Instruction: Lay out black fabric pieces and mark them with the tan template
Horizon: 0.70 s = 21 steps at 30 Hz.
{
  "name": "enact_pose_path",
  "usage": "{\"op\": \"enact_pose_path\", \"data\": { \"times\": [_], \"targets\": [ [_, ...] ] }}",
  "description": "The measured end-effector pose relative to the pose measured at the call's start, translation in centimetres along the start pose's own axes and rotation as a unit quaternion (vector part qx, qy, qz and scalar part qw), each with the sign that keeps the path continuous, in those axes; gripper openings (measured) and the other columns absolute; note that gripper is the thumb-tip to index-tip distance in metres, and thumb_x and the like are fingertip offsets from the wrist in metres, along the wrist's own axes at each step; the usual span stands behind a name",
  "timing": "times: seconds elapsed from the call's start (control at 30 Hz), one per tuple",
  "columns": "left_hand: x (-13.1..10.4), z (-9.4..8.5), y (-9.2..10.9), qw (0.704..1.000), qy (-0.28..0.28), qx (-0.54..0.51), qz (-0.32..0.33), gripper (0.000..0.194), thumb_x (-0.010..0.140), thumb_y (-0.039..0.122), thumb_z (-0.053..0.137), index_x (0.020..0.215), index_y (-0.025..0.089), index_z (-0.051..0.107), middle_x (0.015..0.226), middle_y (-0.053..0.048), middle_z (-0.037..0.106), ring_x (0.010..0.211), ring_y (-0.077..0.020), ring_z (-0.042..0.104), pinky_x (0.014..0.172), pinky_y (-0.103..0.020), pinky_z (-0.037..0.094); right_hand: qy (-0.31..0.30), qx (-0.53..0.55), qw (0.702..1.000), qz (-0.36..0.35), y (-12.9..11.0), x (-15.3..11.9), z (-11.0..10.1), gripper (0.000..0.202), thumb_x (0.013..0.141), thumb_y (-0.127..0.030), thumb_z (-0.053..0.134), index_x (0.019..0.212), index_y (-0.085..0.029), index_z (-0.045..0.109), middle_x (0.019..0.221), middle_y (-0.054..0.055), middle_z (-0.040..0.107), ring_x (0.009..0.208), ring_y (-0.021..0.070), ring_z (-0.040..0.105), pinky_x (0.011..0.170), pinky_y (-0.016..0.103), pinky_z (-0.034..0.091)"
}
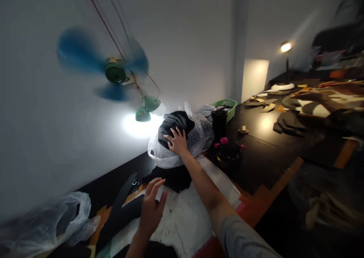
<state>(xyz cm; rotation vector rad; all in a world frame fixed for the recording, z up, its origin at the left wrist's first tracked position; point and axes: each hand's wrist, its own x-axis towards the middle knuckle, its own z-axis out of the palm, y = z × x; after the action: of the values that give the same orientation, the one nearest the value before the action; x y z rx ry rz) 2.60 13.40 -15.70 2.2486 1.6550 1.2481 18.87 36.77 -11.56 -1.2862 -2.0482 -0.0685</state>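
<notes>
My right hand reaches forward with its fingers spread over a stack of black pieces. That stack sits in a clear plastic bag, whose sides bunch up around it. Nearer to me, my left hand hovers over the work surface with fingers apart and nothing in it. Black fabric-like pieces lie between the bag and my left hand. Beside that hand is a long black strip with a small metal buckle. Whitish sheets cover the surface below.
A blue-bladed fan spins by the wall above green lamp heads. Right of the bag stand a black container, a black pot with pink knobs and a green basket. Another plastic bag lies at left.
</notes>
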Motion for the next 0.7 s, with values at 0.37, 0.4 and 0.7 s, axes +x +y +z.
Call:
{"op": "enact_pose_path", "data": {
  "times": [0.37,0.4,0.7],
  "targets": [
    [15.8,0.8,-3.5,0.912,-0.220,0.335,0.088,0.040,0.107,0.042,0.040,0.107,0.021,0.074,0.104,-0.011,0.077,0.126,-0.0313,0.063,0.126,-0.068,0.018,-0.009,0.015,1.000,0.018,-0.3,0.7,-0.4,0.050,0.095,-0.034,0.061,0.145,-0.039,0.061,0.167,0.005,0.037,0.158,0.0325,0.019,0.126,0.058,0.007],
    [15.5,0.6,-4.2,0.910,-0.224,0.339,0.086,0.042,0.106,0.043,0.042,0.094,0.021,0.076,0.096,-0.010,0.077,0.121,-0.0313,0.066,0.126,-0.068,0.018,-0.009,0.014,1.000,0.018,-0.3,0.7,-0.4,0.050,0.095,-0.034,0.062,0.145,-0.039,0.061,0.167,0.005,0.038,0.158,0.0325,0.020,0.126,0.058,0.008],
    [13.8,-1.3,-4.2,0.956,-0.189,0.216,0.063,0.042,0.102,0.042,0.047,0.075,0.020,0.071,0.119,-0.011,0.072,0.143,-0.0316,0.049,0.130,-0.062,0.009,-0.057,-0.001,0.998,0.002,-0.2,0.8,-1.4,0.062,0.090,-0.038,0.069,0.151,-0.038,0.055,0.170,0.008,0.031,0.159,0.0368,0.016,0.126,0.062,0.006]
  ]
}}
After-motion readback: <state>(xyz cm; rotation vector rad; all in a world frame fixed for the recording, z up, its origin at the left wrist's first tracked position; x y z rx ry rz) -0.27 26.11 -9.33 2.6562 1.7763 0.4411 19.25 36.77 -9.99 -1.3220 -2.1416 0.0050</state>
